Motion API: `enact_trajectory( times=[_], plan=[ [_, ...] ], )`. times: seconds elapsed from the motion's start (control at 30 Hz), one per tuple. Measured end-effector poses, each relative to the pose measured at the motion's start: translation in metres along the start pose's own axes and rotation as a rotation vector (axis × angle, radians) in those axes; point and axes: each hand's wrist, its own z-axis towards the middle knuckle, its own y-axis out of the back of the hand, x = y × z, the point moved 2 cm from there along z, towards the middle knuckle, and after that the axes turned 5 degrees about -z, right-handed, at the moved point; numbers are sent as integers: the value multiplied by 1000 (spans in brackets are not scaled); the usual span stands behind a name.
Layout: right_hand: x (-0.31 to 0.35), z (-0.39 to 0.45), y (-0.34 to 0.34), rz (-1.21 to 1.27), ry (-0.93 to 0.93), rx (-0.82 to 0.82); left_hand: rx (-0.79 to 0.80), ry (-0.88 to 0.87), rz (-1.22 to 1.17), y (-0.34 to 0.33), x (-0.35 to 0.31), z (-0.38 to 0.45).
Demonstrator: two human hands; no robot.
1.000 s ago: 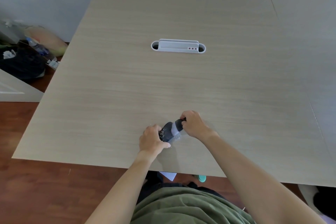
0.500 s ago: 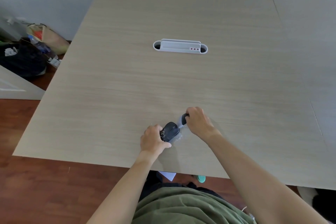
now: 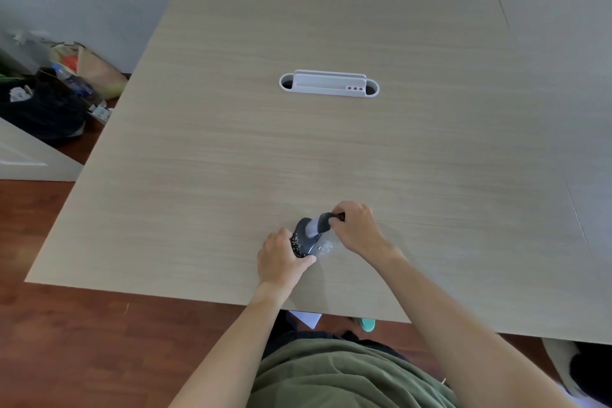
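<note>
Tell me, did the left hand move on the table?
No. The left hand still grips the dark object in the same spot, just as far from the white tray set in the table.

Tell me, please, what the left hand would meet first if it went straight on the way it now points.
The left hand points away and slightly right, into the dark object it grips. Past that, likely only bare table towards the white tray, though depth is unclear.
</note>
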Motion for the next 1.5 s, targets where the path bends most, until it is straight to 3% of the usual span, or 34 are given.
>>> enact_trajectory(
  times=[0.13, 0.37, 0.53, 0.7, 0.8, 1.13, 1.3, 1.5],
  plan=[
    [3, -6, -11, 21, 32, 113, 19, -23, 74, -2, 0, 1],
    [-10, -11, -1, -29, -21, -59, 304, -374, 300, 20, -6, 17],
    [3, -19, -20, 7, 24, 85, 433, -440, 404, 23, -8, 38],
    [-5, -25, -10, -112, -24, -6, 407, -579, 538, 26, -10, 43],
    [-4, -23, -5, -32, -37, -51, 416, -623, 598, 26, -13, 43],
    [-15, -34, -13, -5, -64, -22, 466, -641, 637, 28, -17, 48],
    [-2, -36, -20, 35, 43, 98, 455, -646, 689, 27, -20, 50],
    [-9, -38, -10, -98, -45, -36, 404, -594, 696, 30, -24, 50]
  ],
)
